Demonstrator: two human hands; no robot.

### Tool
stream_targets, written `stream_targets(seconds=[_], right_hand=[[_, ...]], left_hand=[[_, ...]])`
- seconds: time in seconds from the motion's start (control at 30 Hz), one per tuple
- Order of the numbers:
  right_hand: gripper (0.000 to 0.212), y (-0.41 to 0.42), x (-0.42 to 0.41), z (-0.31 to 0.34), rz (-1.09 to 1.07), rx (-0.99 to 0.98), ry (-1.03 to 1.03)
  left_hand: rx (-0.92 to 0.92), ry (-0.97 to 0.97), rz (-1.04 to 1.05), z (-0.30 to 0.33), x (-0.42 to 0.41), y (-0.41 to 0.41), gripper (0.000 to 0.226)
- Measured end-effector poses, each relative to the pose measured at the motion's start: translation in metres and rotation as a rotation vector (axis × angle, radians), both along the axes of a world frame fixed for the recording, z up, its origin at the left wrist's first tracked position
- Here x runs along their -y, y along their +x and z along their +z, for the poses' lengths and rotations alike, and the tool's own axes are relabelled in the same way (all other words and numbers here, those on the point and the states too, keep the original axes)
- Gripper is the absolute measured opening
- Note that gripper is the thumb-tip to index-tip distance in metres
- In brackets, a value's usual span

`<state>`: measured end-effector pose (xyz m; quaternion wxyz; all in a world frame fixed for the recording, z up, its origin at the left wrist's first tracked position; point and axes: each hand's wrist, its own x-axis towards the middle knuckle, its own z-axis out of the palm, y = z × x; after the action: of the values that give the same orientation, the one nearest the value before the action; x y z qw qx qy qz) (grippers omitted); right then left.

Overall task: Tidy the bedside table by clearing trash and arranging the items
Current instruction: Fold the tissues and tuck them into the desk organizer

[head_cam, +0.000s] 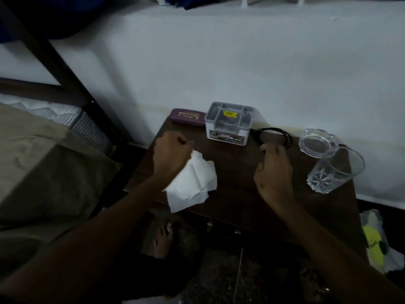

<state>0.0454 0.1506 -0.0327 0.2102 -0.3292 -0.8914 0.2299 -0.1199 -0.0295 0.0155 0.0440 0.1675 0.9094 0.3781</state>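
Observation:
A dark wooden bedside table [236, 194] stands against a white wall. My left hand [168, 154] grips the top of a white tissue [192, 181], which hangs over the table's front left part. My right hand [274, 170] hovers over the table's middle with its fingers curled, right by the near end of a coiled black cable [276, 134]; whether it holds the cable I cannot tell. At the back stand a grey plastic organiser box [228, 123] and a maroon case [188, 116]. A glass ashtray [317, 142] and a clear drinking glass [335, 170] sit at the right.
A bed with an olive pillow [43, 167] and a dark metal frame [65, 77] is close on the left. A plastic bag with a yellow-green print [377, 242] lies on the floor to the table's right. My foot [163, 240] shows below the table's front edge.

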Motion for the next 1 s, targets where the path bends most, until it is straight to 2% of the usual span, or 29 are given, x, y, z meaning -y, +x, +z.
stream_targets(seconds=[0.13, 0.2, 0.3, 0.47, 0.63, 0.73, 0.87, 1.0], right_hand=[[0.036, -0.013, 0.05, -0.002, 0.245, 0.025, -0.01], [0.023, -0.028, 0.062, -0.003, 0.28, 0.03, -0.049], [0.013, -0.051, 0.067, -0.007, 0.253, 0.024, -0.168], [0.016, -0.08, 0.074, -0.018, 0.257, 0.067, -0.175], [0.033, -0.098, 0.084, -0.034, 0.214, 0.147, -0.111], [0.038, -0.105, 0.087, -0.037, 0.203, 0.178, -0.122], [0.029, -0.11, 0.086, -0.031, 0.211, 0.215, -0.185], [0.016, -0.104, 0.071, -0.013, 0.241, 0.2, -0.253]], left_hand=[[-0.01, -0.182, 0.019, 0.003, 0.064, -0.037, 0.015], [0.03, -0.238, 0.006, -0.006, 0.082, -0.043, 0.009], [0.125, -0.239, -0.046, -0.02, 0.088, -0.049, 0.017], [0.171, -0.227, -0.143, -0.03, 0.084, -0.059, 0.028], [0.209, -0.218, -0.134, -0.041, 0.075, -0.069, 0.026], [0.21, -0.267, -0.148, -0.045, 0.066, -0.065, 0.035], [0.211, -0.324, -0.15, -0.049, 0.055, -0.06, 0.041], [0.228, -0.241, -0.178, -0.047, 0.044, -0.064, 0.019]])
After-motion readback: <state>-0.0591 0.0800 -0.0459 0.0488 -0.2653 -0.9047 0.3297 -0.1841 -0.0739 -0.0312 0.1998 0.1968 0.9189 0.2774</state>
